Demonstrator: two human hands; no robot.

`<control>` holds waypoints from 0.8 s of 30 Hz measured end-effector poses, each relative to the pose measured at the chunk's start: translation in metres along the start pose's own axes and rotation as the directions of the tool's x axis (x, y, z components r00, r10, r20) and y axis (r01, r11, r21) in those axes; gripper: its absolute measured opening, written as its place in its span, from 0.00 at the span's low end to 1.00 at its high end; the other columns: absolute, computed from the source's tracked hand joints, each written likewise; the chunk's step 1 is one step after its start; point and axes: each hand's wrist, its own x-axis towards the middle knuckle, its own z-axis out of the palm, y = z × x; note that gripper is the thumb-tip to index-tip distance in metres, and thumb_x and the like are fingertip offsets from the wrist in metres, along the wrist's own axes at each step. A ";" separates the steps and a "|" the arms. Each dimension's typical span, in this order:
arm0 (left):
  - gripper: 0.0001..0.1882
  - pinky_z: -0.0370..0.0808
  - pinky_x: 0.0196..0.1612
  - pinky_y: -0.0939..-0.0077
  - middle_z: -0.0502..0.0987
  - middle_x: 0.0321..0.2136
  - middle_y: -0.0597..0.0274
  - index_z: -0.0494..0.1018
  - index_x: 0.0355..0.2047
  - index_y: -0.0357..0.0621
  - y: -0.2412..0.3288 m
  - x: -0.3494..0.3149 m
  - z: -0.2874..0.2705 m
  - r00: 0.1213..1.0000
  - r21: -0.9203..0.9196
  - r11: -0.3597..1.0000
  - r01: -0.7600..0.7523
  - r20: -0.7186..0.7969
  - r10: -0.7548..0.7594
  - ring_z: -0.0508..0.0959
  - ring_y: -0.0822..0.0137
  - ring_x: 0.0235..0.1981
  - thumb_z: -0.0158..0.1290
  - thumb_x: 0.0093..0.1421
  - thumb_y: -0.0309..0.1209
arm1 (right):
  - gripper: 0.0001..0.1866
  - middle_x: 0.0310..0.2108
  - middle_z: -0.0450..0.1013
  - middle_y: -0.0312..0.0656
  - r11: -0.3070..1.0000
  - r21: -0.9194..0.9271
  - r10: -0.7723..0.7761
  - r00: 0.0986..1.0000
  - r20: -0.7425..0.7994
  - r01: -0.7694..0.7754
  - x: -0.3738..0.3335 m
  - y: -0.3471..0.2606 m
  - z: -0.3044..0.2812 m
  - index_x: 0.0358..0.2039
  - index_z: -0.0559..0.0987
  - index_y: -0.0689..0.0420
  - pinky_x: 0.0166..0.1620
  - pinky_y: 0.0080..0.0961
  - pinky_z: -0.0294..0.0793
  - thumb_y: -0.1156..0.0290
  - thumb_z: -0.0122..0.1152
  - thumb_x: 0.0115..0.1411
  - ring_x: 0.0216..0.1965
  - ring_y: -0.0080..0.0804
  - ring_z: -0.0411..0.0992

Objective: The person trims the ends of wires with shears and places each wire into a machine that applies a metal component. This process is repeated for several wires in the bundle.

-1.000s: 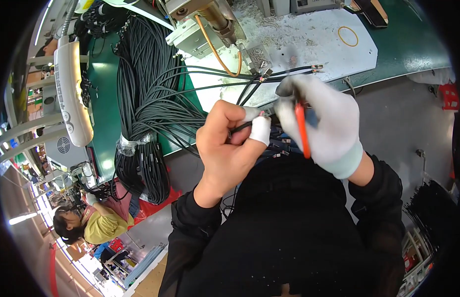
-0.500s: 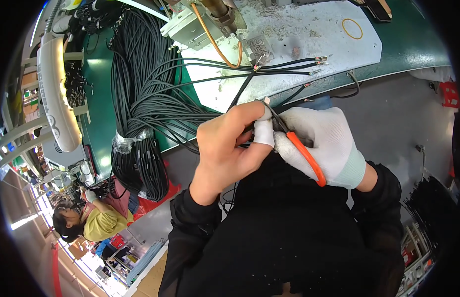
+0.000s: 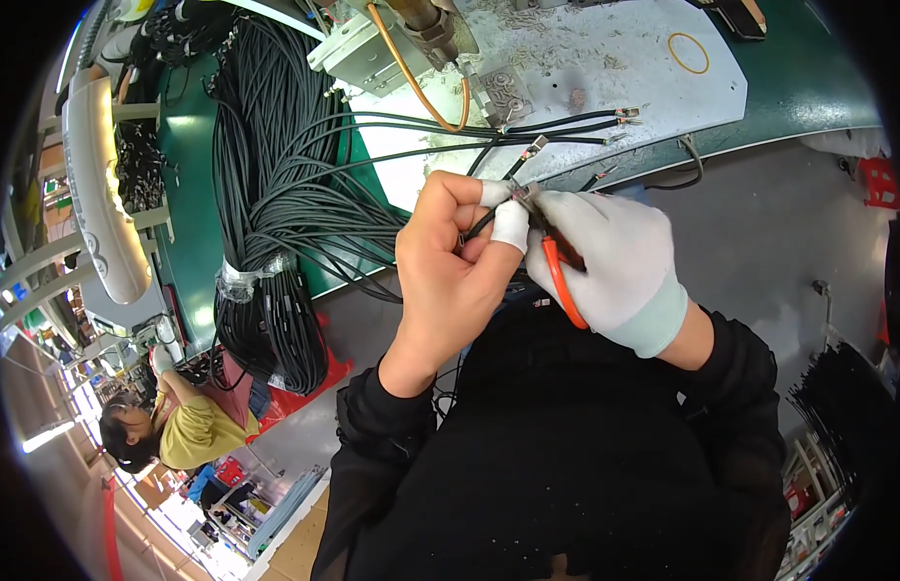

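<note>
My left hand [image 3: 450, 257], with white tape around the thumb and a fingertip, pinches a black cable [image 3: 482, 226] near its end. In my right hand [image 3: 619, 257], covered by a white glove with a pale green cuff, is a pair of orange-handled pliers [image 3: 558, 283]. The jaws meet the small metal cable end at my left fingertips; their exact grip is too small to tell. Just beyond my fingers, another cable end with a metal connector [image 3: 537, 145] points up and right. Several more cable ends [image 3: 624, 116] lie on the metal plate.
A large bundle of black cables [image 3: 266, 136] hangs over the green bench [image 3: 193, 165] on the left. A machine head [image 3: 430, 29] with a copper-coloured tube stands above the littered metal plate [image 3: 624, 48]. A lamp [image 3: 106, 194] and a seated co-worker [image 3: 193, 421] are farther left.
Both hands have shifted slightly up, and the pliers have turned more upright, their jaws now at the held cable end. A connector beyond my fingers has come into view.
</note>
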 end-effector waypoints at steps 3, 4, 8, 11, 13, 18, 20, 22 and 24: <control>0.07 0.56 0.20 0.92 0.71 0.17 0.71 0.65 0.33 0.36 0.005 0.001 0.000 0.996 -0.145 0.986 0.086 0.025 -0.084 0.61 0.88 0.17 0.51 0.56 0.19 | 0.05 0.18 0.70 0.38 0.737 0.483 0.246 0.853 0.461 -0.473 0.004 -0.002 -0.008 0.30 0.75 0.60 0.23 0.19 0.66 0.73 0.55 0.53 0.17 0.21 0.69; 0.06 0.57 0.21 0.92 0.72 0.18 0.70 0.65 0.33 0.36 0.007 0.002 0.000 0.992 -0.230 0.965 0.124 0.042 -0.117 0.62 0.88 0.18 0.51 0.57 0.19 | 0.05 0.18 0.70 0.38 0.738 0.483 0.244 0.853 0.461 -0.472 0.007 -0.003 -0.011 0.30 0.75 0.60 0.23 0.19 0.66 0.73 0.55 0.53 0.17 0.21 0.69; 0.04 0.57 0.21 0.92 0.72 0.19 0.70 0.65 0.32 0.36 0.008 0.004 -0.009 0.981 -0.319 0.930 0.182 0.123 -0.150 0.63 0.89 0.19 0.50 0.58 0.18 | 0.07 0.17 0.69 0.36 0.264 0.576 0.249 0.631 0.735 -0.774 0.014 -0.006 -0.019 0.28 0.75 0.62 0.21 0.16 0.64 0.71 0.54 0.56 0.16 0.16 0.67; 0.03 0.56 0.20 0.92 0.71 0.19 0.71 0.66 0.32 0.36 0.005 0.008 -0.016 0.977 -0.267 0.944 0.195 0.134 -0.164 0.63 0.88 0.18 0.49 0.58 0.18 | 0.11 0.14 0.68 0.35 0.647 0.509 0.229 0.781 0.581 -0.568 0.010 -0.001 -0.010 0.26 0.74 0.63 0.19 0.15 0.62 0.68 0.52 0.57 0.13 0.17 0.65; 0.02 0.55 0.19 0.91 0.70 0.19 0.71 0.67 0.32 0.37 -0.002 0.014 -0.021 0.978 -0.162 0.966 0.200 0.092 -0.187 0.62 0.87 0.17 0.48 0.58 0.18 | 0.11 0.13 0.67 0.34 0.677 0.532 0.237 0.835 0.497 -0.509 0.007 0.008 -0.003 0.25 0.73 0.63 0.18 0.15 0.62 0.67 0.52 0.57 0.12 0.17 0.64; 0.01 0.52 0.16 0.89 0.67 0.17 0.74 0.69 0.32 0.38 -0.020 0.045 -0.033 0.945 -0.347 0.882 0.319 0.182 -0.270 0.59 0.86 0.15 0.49 0.59 0.21 | 0.15 0.10 0.65 0.33 0.654 0.547 0.359 0.851 0.384 -0.523 0.041 0.021 -0.012 0.23 0.72 0.63 0.16 0.17 0.61 0.64 0.52 0.59 0.10 0.18 0.63; 0.02 0.51 0.16 0.89 0.66 0.16 0.75 0.69 0.32 0.39 -0.024 0.060 -0.034 0.939 -0.425 0.839 0.339 0.203 -0.277 0.58 0.85 0.14 0.50 0.59 0.23 | 0.15 0.10 0.66 0.37 0.761 0.485 0.295 0.896 0.332 -0.431 0.060 0.040 -0.003 0.22 0.73 0.63 0.18 0.22 0.64 0.63 0.53 0.57 0.12 0.24 0.66; 0.03 0.50 0.15 0.89 0.65 0.16 0.76 0.69 0.32 0.39 -0.028 0.073 -0.034 0.933 -0.459 0.814 0.355 0.225 -0.280 0.57 0.85 0.13 0.51 0.59 0.25 | 0.16 0.11 0.67 0.40 0.851 0.406 0.230 0.931 0.282 -0.333 0.075 0.053 0.004 0.21 0.74 0.63 0.21 0.27 0.68 0.63 0.55 0.56 0.13 0.30 0.68; 0.04 0.50 0.15 0.88 0.65 0.16 0.76 0.69 0.32 0.39 -0.031 0.084 -0.037 0.939 -0.472 0.818 0.329 0.256 -0.230 0.57 0.85 0.13 0.52 0.58 0.25 | 0.17 0.12 0.69 0.41 0.808 0.441 0.227 0.898 0.378 -0.390 0.092 0.057 0.011 0.20 0.75 0.63 0.21 0.25 0.69 0.61 0.54 0.56 0.14 0.28 0.70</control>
